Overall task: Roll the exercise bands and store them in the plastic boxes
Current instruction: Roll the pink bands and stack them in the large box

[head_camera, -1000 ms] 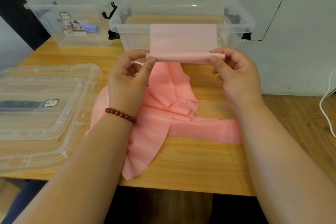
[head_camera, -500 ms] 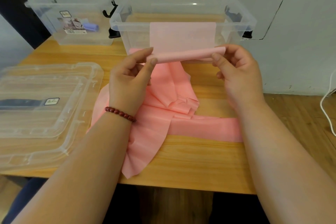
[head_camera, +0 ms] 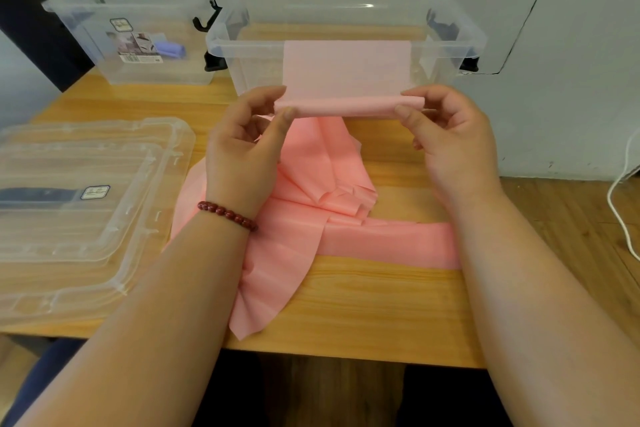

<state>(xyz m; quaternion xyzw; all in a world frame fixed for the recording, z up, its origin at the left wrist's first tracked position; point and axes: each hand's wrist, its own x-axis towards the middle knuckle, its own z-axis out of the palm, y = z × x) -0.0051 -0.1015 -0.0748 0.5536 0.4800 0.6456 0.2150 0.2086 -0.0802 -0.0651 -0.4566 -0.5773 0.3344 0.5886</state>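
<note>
Tabletop [head_camera: 363,315] of pale wood bears pink band [head_camera: 287,270], grey wall [head_camera: 571,97] behind.

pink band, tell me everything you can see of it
The pink band is a thin, matt, rubbery-looking strip, partly rolled. The left hand and right hand pinch the ends of the short roll in the air; a paler flat end rises from it in front of the clear box. The rest hangs down and lies creased on the wooden table.
</note>
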